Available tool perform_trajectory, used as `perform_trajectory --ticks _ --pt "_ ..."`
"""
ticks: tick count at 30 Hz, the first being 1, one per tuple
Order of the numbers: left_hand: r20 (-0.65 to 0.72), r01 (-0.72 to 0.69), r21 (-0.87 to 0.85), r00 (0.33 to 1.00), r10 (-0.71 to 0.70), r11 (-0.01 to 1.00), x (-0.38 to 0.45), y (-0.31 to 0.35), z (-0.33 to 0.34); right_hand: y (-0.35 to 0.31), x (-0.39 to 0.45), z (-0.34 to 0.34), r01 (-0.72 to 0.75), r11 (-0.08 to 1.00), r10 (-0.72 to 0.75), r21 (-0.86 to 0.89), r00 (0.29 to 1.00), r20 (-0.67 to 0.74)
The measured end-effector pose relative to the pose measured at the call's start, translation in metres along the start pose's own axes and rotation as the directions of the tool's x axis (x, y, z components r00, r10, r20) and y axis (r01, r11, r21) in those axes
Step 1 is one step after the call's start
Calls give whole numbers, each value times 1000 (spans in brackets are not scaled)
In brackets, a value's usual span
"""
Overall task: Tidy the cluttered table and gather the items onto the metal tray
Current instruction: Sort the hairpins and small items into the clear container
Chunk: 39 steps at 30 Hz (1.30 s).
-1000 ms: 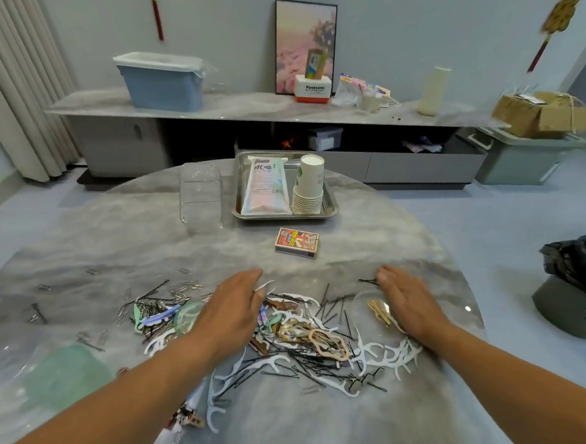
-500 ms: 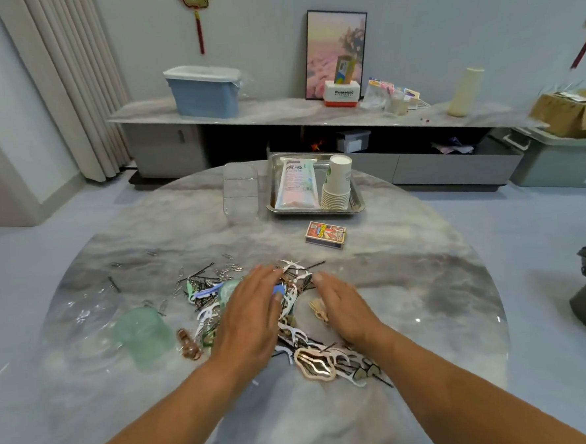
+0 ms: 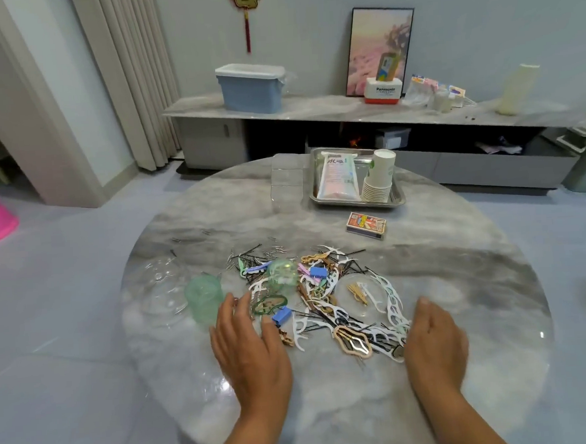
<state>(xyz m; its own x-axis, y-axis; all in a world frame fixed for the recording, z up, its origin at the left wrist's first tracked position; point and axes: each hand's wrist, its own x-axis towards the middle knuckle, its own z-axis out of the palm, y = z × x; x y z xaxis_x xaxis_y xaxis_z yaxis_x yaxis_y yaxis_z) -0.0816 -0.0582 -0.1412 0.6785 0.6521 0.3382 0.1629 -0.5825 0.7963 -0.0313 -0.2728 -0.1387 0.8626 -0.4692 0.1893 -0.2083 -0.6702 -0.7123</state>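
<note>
Clutter (image 3: 318, 297) sits heaped mid-counter, raked together since a second ago. Left hand (image 3: 253, 349) and right hand (image 3: 434, 343) have drawn back, flat and empty; metal tray (image 3: 399, 200) waits well beyond, scooping likely next.

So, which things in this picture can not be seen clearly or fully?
Head view, the only one:
- Metal tray: the pouch and paper cup stack hide most of its floor.
- Pouch label: print too small to read.
- Pile of small items: pieces overlap, so lower ones are hidden and a count is impossible.
- Left hand covers part of the pile's near edge.
- Right hand: blurred.
- Both forearms: cut off by the bottom edge.
</note>
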Motion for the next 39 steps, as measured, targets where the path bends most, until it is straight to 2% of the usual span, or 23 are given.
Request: perform_trajectory --ticks 4,9,13,16,18,20,22,24,26,29,31,33,36,39 --pt "24 74 -46 997 -73 996 9 -5 1 -28 -14 36 56 998 -55 -5 994 92" --pt "14 67 -105 998 -66 992 14 -6 3 -59 -28 73 90 996 -93 23 963 252" --pt "-140 -12 -174 990 -12 985 29 -8 -10 -63 -29 82 87 994 -101 68 962 254" --pt "-338 -46 -181 941 -18 982 60 -19 -26 -61 -27 82 47 990 -77 136 971 225" --pt "-469 -14 -200 879 -83 980 88 -31 -40 -61 -25 81 23 982 -65 187 972 225" --pt "-524 76 -291 821 -225 954 115 -44 -53 -61 -24 78 5 976 -57 217 970 237" --pt "-473 180 -403 799 -373 897 140 -56 -61 -66 -23 74 22 983 -66 182 969 238" --pt "-326 266 -478 831 -450 837 158 -68 -63 -75 -27 69 153 980 -175 127 968 181" --pt "-149 288 -494 901 -407 820 167 -78 -62 -89 -34 69 327 924 -365 200 909 201" --pt "65 254 -403 966 -249 879 167 -90 -63 -121 -48 84 503 806 -592 312 682 430" --pt "143 210 -322 975 -172 923 167 -96 -65 -147 -58 104 596 741 -657 310 546 520" --pt "204 176 -267 971 -123 948 167 -103 -67 -172 -68 125 644 701 -670 306 449 591" --pt "242 142 -251 967 -80 957 164 -113 -66 -197 -79 147 630 706 -644 325 379 665" --pt "153 148 -298 983 -106 943 170 -118 -65 -206 -76 156 574 743 -626 345 414 661"
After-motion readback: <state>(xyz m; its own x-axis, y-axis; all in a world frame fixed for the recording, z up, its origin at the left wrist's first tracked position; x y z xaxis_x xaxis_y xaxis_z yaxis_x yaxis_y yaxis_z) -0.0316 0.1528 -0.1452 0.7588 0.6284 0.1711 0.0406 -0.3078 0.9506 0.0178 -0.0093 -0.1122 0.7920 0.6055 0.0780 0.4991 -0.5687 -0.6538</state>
